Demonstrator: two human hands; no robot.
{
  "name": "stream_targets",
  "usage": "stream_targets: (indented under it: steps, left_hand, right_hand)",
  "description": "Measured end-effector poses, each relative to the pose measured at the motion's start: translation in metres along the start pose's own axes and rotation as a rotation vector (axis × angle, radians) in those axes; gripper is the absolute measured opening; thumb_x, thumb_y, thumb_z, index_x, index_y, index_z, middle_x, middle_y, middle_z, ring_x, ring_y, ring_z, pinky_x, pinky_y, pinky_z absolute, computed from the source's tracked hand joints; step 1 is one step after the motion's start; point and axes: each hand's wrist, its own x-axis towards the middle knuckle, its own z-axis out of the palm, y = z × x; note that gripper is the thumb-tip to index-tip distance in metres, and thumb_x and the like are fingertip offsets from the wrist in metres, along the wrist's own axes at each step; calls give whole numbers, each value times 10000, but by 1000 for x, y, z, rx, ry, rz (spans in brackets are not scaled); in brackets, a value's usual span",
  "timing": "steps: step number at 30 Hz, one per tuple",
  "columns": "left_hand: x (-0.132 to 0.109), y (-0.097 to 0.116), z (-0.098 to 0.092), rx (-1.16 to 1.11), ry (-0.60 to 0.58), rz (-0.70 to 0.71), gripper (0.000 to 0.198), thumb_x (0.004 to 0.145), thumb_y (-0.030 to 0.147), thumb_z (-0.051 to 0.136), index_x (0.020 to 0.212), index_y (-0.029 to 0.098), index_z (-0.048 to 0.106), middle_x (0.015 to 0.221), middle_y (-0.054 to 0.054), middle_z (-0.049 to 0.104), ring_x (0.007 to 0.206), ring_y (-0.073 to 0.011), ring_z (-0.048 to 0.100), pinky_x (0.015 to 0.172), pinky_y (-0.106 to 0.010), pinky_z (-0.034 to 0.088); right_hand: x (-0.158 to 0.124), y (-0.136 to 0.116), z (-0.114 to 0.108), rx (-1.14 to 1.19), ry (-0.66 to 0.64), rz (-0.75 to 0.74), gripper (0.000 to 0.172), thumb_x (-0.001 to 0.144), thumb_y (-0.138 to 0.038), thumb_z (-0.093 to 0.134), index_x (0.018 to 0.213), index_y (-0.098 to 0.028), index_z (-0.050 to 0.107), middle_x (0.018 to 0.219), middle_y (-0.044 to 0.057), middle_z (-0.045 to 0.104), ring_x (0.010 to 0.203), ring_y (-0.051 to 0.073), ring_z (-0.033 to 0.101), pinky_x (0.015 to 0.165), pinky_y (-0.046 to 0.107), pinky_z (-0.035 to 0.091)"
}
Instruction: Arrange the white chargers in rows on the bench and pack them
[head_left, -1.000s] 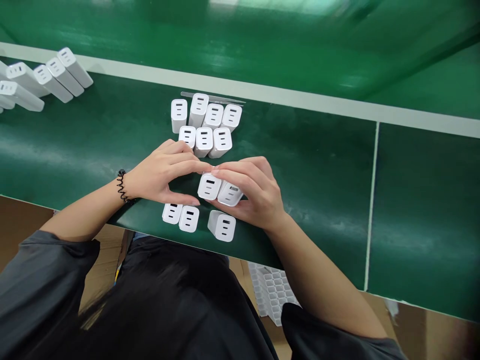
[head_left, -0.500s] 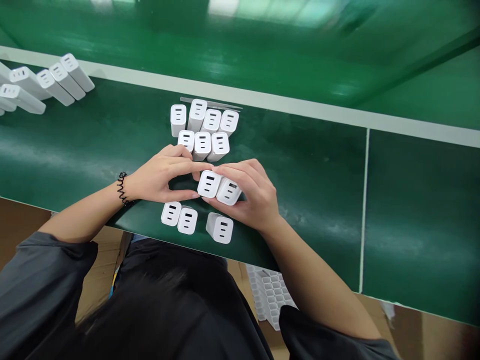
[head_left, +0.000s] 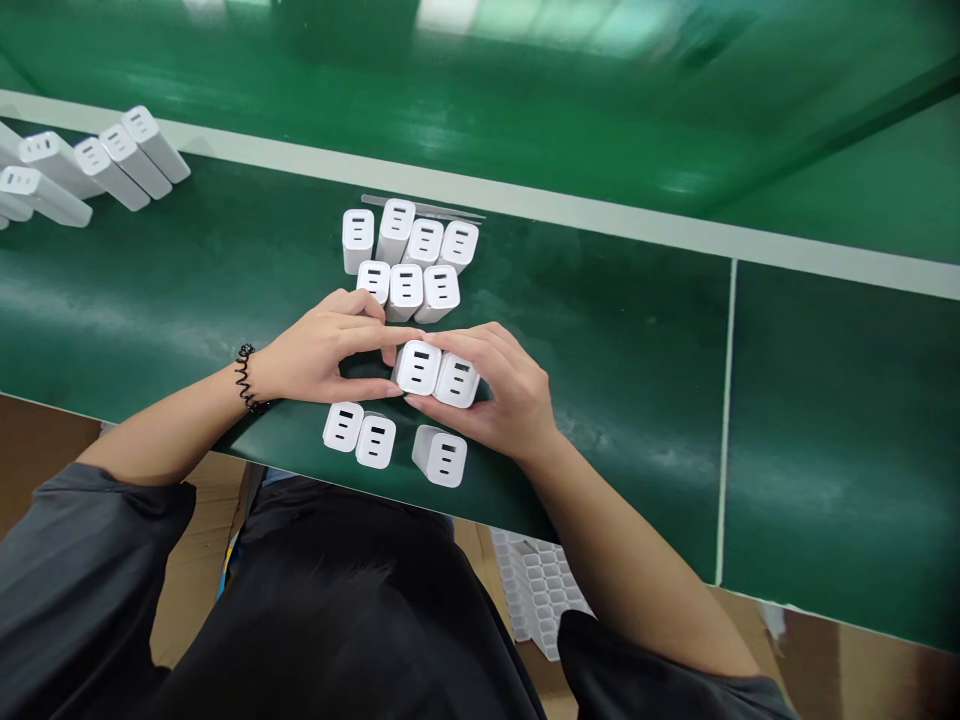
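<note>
Two white charger blocks [head_left: 437, 374] stand side by side on the green belt [head_left: 187, 290], port faces up. My right hand [head_left: 510, 400] curls around them from the right and behind, fingers closed on the pair. My left hand [head_left: 322, 350] pinches the left block between forefinger and thumb; a black coil band sits on that wrist. Just beyond my hands stands a cluster of several more white chargers [head_left: 409, 260]. Nearer to me two chargers [head_left: 358, 434] stand together, and a single charger [head_left: 440, 456] stands to their right.
A row of white chargers [head_left: 82, 170] leans at the far left of the belt. A pale strip [head_left: 600, 215] runs along the belt's far side, a thin seam [head_left: 726, 420] crosses it at right. White moulded trays [head_left: 540, 590] lie below the table edge near my lap.
My hands have pressed the two chargers closer together and squared them up; the right block now stands straighter. The view shifted slightly.
</note>
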Motion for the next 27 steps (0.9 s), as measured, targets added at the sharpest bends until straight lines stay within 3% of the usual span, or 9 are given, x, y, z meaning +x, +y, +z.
stream_targets:
  steps: [11, 27]
  left_hand:
    - [-2, 0, 1, 31, -9, -40, 473, 911, 553, 595, 1256, 236, 656, 872, -38, 749, 899, -223, 585, 894, -385, 454]
    - [-2, -1, 2, 62, 60, 46, 446, 901, 486, 648, 1257, 216, 636, 875, -23, 749, 864, -205, 581, 864, -360, 454]
  right_hand:
    - [0, 0, 0, 31, -15, 9, 532, 822, -369, 763, 1306, -283, 559, 1079, 44, 750, 889, 230, 695, 766, 391, 566]
    - [2, 1, 1, 13, 17, -40, 484, 816, -351, 776, 1245, -245, 579, 1038, 67, 751, 843, 232, 697, 740, 392, 571]
